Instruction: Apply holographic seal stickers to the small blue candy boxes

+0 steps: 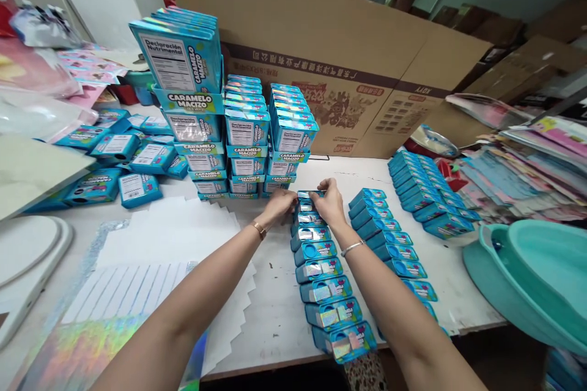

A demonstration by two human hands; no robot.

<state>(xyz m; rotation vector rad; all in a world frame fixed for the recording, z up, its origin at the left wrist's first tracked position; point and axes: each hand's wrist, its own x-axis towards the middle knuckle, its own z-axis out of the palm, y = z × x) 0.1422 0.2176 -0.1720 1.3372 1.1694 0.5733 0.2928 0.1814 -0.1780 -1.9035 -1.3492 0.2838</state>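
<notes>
The left hand and the right hand meet at the far end of a long row of blue rectangular boxes with glossy printed tops, which runs away from the near edge of the white worktop. The fingers of both hands are bent in close around the farthest box, the left at its left side and the right over its right side. The fingertips are partly hidden, so I cannot tell whether either hand grasps the box or only touches it.

The boxes of this row stand close behind one another, so a sideways push at the far end could probably skew the line or tip a neighbour. The nearest box sits at the very edge of the worktop; a knock from the right forearm, or a shove down the row, could send it over. That forearm also passes between this row and a second row of blue boxes, and a low elbow could disturb either one.

Tall stacks of blue caramel boxes rise just beyond the left hand, before a large brown cardboard sheet. A careless outward swing of that hand could unsettle them, the tallest stack at the left looking the least steady.
</notes>
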